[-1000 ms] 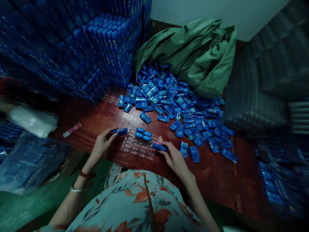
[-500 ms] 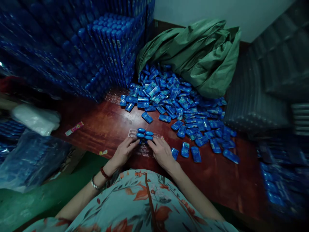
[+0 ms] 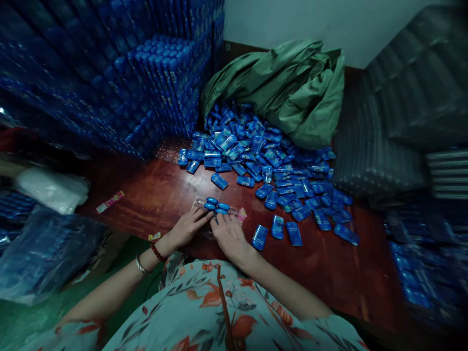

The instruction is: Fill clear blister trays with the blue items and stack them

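Note:
Several small blue packs stand close together in a clear plastic tray at the table's front edge. My left hand rests at the tray's left side, its bent fingers touching the nearest packs. On the right, my right hand reaches over the front of the tray with its fingertips on the packs. What lies under its fingers is hidden. A pink and white wrapper shows just beyond the right hand. Loose blue packs lie right of that hand.
A heap of blue packs spills from a green sack. Tall stacks of blue packs rise at the left. Grey trays are piled at the right. A pink strip lies on the table.
My right hand has moved left and over the front of the tray. The pink and white wrapper beside it has come into view. The whole view has shifted slightly.

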The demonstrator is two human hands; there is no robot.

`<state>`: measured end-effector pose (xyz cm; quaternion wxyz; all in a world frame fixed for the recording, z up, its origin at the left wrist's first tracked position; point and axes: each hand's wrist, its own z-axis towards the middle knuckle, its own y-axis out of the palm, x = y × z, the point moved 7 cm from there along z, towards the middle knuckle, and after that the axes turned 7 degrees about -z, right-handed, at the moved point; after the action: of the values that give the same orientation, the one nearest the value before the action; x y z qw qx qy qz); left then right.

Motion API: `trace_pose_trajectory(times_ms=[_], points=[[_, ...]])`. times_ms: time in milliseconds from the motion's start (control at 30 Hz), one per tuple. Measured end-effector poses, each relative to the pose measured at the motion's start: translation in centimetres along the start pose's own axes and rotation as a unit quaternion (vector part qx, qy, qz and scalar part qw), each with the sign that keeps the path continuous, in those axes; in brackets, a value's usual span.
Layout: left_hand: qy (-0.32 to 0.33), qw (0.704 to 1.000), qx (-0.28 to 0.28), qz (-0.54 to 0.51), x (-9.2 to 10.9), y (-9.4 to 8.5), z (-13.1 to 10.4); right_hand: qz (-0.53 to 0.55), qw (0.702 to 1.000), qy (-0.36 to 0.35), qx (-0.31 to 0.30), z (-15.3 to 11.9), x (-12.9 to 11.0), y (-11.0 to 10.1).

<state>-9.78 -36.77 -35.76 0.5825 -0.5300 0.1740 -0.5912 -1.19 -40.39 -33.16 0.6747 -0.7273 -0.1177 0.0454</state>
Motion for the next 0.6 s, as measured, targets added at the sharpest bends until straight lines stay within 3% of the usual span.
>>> trace_pose_trajectory(times_ms=[133,267,367,433,500,600], points=[[0.007,0.999,0.047,0.018,0.1,-0.6,0.4,-0.001,1.000,0.000,-0.006,0.3,0.1,0.4],[-0.001,0.998,0.058,0.011,-0.1,-1.7,1.5,0.041,0.995,0.022,0.090,-1.4,1.7,0.4],[-0.084,0.988,0.119,-0.047,-2.7,-3.4,3.7,0.093,0.981,0.076,0.153,-2.2,5.1,0.3],[-0.179,0.970,0.145,-0.079,-5.7,-3.7,5.9,0.098,0.972,0.156,0.146,-1.4,8.7,0.7],[-0.262,0.959,0.081,-0.075,-8.6,-2.3,8.5,0.068,0.965,0.235,0.096,0.2,12.4,1.6],[-0.329,0.943,-0.039,-0.035,-11.3,0.6,11.4,0.026,0.970,0.240,-0.011,3.3,15.6,3.5]])
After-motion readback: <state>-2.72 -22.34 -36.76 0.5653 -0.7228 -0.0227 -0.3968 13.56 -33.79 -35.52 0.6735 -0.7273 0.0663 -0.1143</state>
